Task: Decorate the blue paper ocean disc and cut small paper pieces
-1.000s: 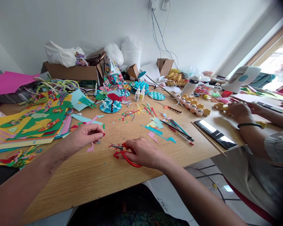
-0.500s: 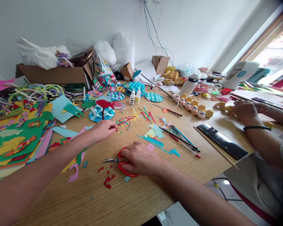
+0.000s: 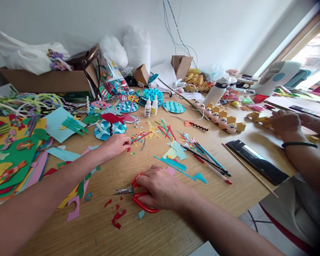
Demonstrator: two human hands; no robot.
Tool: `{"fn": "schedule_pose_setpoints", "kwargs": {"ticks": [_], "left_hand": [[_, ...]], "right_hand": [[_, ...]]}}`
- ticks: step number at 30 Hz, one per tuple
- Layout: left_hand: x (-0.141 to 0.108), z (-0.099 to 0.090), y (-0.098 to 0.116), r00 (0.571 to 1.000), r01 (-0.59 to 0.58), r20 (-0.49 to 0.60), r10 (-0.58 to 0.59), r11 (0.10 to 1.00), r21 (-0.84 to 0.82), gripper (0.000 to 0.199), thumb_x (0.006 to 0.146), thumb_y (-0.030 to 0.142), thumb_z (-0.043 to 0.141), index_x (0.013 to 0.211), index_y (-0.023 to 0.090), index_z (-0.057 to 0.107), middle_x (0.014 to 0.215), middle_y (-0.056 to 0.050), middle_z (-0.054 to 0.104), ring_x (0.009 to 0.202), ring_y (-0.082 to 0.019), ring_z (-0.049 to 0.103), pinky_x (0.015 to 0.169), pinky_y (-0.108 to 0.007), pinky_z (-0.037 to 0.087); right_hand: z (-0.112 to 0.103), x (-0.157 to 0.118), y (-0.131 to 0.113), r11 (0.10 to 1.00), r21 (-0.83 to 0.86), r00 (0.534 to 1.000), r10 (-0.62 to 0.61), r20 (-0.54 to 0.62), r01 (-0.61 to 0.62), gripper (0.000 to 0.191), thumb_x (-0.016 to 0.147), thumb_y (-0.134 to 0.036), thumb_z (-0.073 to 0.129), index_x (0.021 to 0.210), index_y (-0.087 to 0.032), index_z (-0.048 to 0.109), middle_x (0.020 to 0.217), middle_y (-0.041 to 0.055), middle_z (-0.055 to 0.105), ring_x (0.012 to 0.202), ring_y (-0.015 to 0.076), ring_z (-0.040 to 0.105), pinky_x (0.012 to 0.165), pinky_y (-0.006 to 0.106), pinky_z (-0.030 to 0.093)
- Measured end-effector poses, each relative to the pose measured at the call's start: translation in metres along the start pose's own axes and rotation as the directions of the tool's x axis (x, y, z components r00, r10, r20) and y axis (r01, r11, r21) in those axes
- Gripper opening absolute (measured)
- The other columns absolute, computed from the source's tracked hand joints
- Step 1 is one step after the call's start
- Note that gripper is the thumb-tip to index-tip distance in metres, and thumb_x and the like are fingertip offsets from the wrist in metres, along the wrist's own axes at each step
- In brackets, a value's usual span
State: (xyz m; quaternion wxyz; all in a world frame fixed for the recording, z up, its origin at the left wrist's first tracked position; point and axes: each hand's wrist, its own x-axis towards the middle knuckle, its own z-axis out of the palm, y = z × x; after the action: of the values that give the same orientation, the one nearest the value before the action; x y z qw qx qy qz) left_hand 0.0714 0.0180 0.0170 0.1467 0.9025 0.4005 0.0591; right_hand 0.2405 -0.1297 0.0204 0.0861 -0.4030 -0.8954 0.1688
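Scissors with red handles [image 3: 133, 191] are in the lower middle of the frame, held by the right hand [image 3: 162, 188]. Its fingers are curled around the handles, and the blades point to the left, almost together. Below the blades, a red paper scrap [image 3: 118, 218] lies on the wooden table [image 3: 138, 238], with smaller red pieces near it.

The left hand [image 3: 116, 145] reaches to the centre of the frame, just beside tiny paper bits [image 3: 139, 138]. Its fingertips are pressed together; I cannot tell whether they pinch something. Behind this hand, a red paper fish [image 3: 113, 118] stands above a blue wavy disc [image 3: 100, 131]. Two white glue bottles [image 3: 147, 108] stand upright, touching or nearly so, in the upper middle.

At right of centre lie pen-like rods [image 3: 210, 159], then a thin wooden stick [image 3: 249, 170] beside a black phone [image 3: 257, 161]. At the right edge, another person's hand [image 3: 285, 124] is near yellow carton pieces [image 3: 258, 119].
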Motion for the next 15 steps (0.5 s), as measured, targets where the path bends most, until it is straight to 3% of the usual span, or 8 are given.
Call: {"fn": "schedule_pose_setpoints", "kwargs": {"ticks": [3,8,15], "left_hand": [[-0.006,-0.007,0.000,0.999,0.019,-0.029,-0.019,1.000,0.006,0.018,0.073,0.026,0.046,0.068,0.018,0.062,0.069,-0.003,0.062,0.067,-0.018,0.054,0.060,-0.026,0.036],[-0.032,-0.022,-0.004,0.994,0.075,-0.076,-0.074,0.997,0.015,0.024,0.073,0.024,0.041,0.081,0.018,0.062,0.080,-0.003,0.064,0.074,-0.017,0.054,0.067,-0.026,0.036],[-0.089,-0.027,-0.003,0.997,0.067,0.044,-0.066,0.998,-0.009,0.024,0.075,0.029,0.042,0.080,0.019,0.063,0.078,-0.003,0.065,0.070,-0.016,0.055,0.061,-0.025,0.035]], "right_hand": [[0.000,-0.001,0.001,1.000,0.002,1.000,0.002,-0.006,-0.002,0.017,0.083,-0.035,0.054,0.079,-0.019,0.057,0.073,0.0024,0.065,0.066,0.0132,0.056,0.067,0.025,0.034],[-0.002,-0.001,0.000,0.998,0.046,0.998,-0.050,-0.031,0.052,0.017,0.083,-0.034,0.053,0.080,-0.018,0.059,0.069,0.0018,0.061,0.063,0.0126,0.052,0.065,0.024,0.033],[0.005,0.001,0.000,1.000,0.014,0.994,-0.019,-0.111,0.021,0.019,0.085,-0.032,0.049,0.083,-0.016,0.060,0.071,0.0035,0.059,0.066,0.0130,0.049,0.065,0.024,0.033]]}}
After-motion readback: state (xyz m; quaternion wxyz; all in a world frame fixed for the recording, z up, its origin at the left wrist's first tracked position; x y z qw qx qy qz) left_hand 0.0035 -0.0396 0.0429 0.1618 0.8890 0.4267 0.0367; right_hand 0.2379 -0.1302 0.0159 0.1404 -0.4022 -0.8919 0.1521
